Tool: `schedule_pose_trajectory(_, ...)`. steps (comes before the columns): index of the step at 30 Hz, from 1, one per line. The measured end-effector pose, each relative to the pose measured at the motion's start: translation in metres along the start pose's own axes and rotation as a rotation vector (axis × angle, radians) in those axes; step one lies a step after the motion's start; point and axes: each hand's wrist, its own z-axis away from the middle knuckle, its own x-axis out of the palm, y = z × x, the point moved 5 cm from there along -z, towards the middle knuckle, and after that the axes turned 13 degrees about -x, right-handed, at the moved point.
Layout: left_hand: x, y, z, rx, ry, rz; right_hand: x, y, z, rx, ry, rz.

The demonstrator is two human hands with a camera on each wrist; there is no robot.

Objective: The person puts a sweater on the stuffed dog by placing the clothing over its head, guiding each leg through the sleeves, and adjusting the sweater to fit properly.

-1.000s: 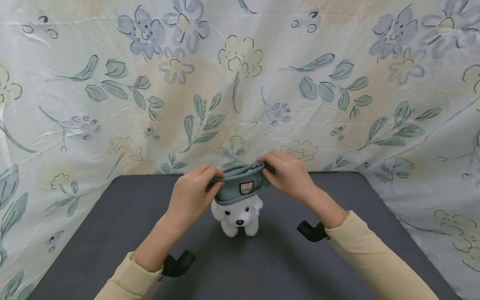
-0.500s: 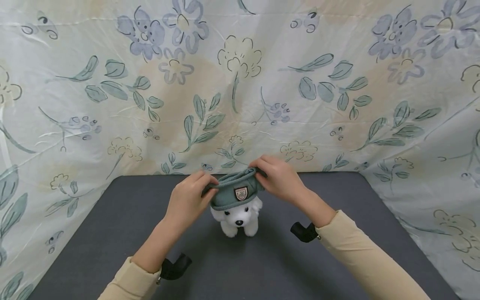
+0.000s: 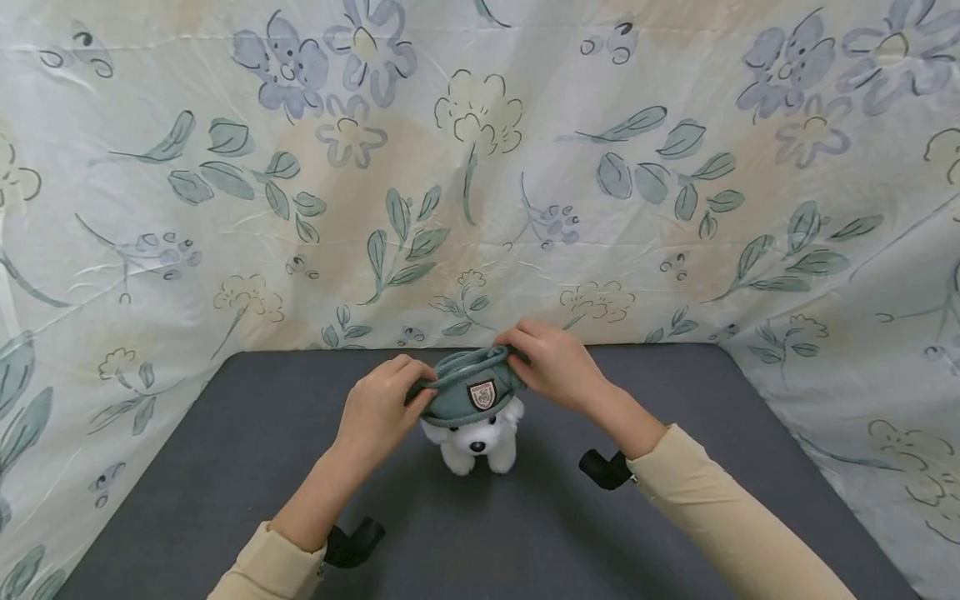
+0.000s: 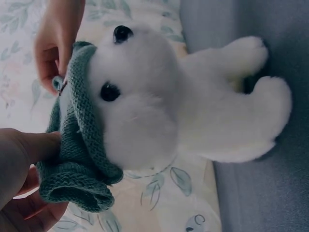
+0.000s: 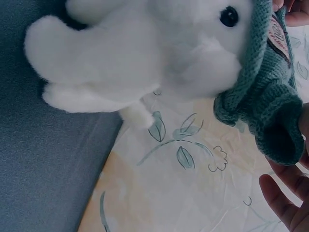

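A white plush dog stands on the grey table facing me, its black nose showing. Over the top of its head sits a small teal knitted sweater with a shield-shaped badge on its front. The lower band crosses just above the dog's eyes. My left hand pinches the sweater's left side between thumb and fingers. On the opposite side my right hand grips the upper edge. A short sleeve hangs by the left fingers in the left wrist view; the other sleeve shows in the right wrist view.
The dark grey table extends around the dog. Behind it and along the sides hangs a floral cloth. A black wrist-camera mount sticks out below each cuff, one on the left and one on the right.
Both hands have drawn the sweater down and slightly left, and it now covers more of the dog's forehead, down to its eyes. The dog has stayed in place.
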Motion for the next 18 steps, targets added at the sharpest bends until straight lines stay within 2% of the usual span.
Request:
schedule_pose_trajectory(9, -0.004, 0.002, 0.002, 0.011, 0.024, -0.015, -0.004, 0.001, 0.002, 0.052, -0.019, 0.022)
schedule_pose_trajectory(13, -0.011, 0.005, 0.003, 0.038, 0.049, -0.008, -0.012, -0.002, 0.004, 0.054, 0.047, 0.036)
schedule_pose_trajectory(18, -0.020, 0.012, 0.008, 0.126, 0.136, 0.015, -0.022, -0.017, 0.009, -0.017, 0.173, 0.062)
